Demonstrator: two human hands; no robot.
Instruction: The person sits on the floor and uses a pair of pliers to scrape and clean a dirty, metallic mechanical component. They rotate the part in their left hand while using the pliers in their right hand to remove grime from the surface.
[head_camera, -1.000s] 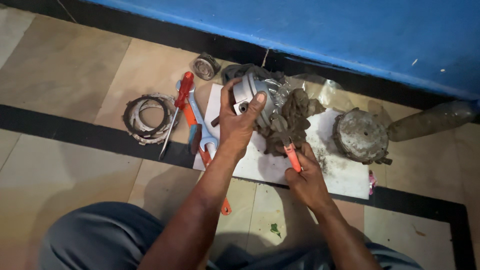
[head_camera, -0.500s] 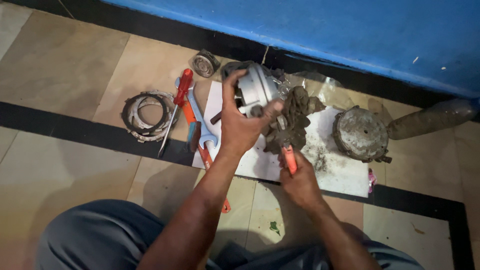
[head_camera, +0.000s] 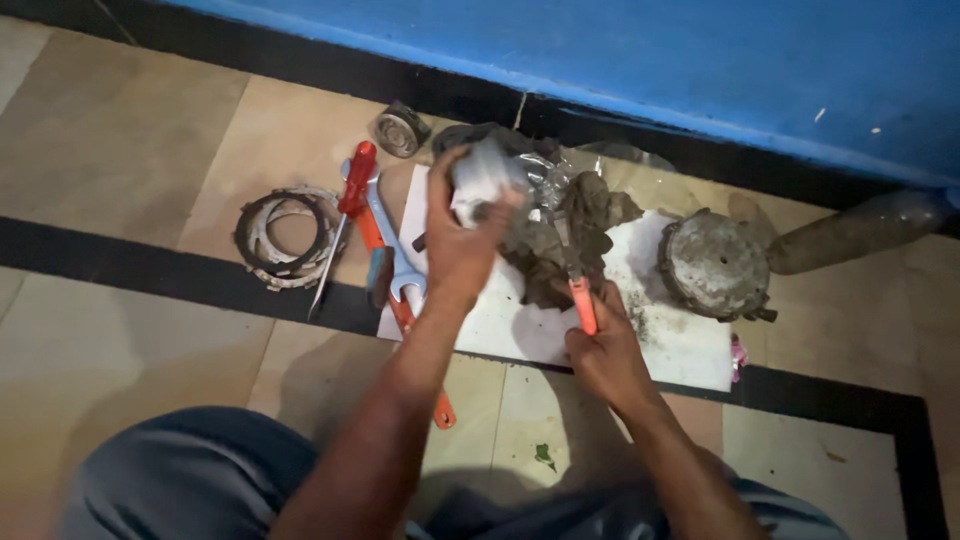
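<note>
**Floor lot: metal housing, orange-handled tool, parts on white sheet**

Item 1. Left hand (head_camera: 462, 248): raised over the white sheet (head_camera: 680, 350), wrist bent, fingers curled tight around a pale metal housing (head_camera: 482, 172) held clear of the floor. The forearm runs up from the lower middle of the view.

Item 2. Right hand (head_camera: 603, 352): fist pressed together on the orange handle of a slim tool (head_camera: 578, 290), whose metal shaft points up into a grimy rag (head_camera: 560, 240) bunched just beside the housing (the tip is hidden in the folds).

Item 3. White sheet: lies flat on the tiled floor (head_camera: 120, 170), its near edge crossing the black tile band. Its lower left part is bare; the right hand sits over its near edge.

Item 4. Round dirty metal part (head_camera: 712, 265): on the sheet's right end, well apart from both hands.

Item 5. Left of the sheet: a blue spanner (head_camera: 390, 262), touching the sheet's left edge, a red-handled screwdriver (head_camera: 345, 215), then a stack of thin toothed rings (head_camera: 283, 238) farther left. A small round bearing-like piece (head_camera: 400, 130) sits near the wall.

Item 6. Blue wall (head_camera: 700, 60): closes the far side, with a black skirting just behind the rag. A dusty bottle (head_camera: 860, 230) lies at its foot on the right.

Item 7. Open room: broad beige tile to the left and toward the knees.
</note>
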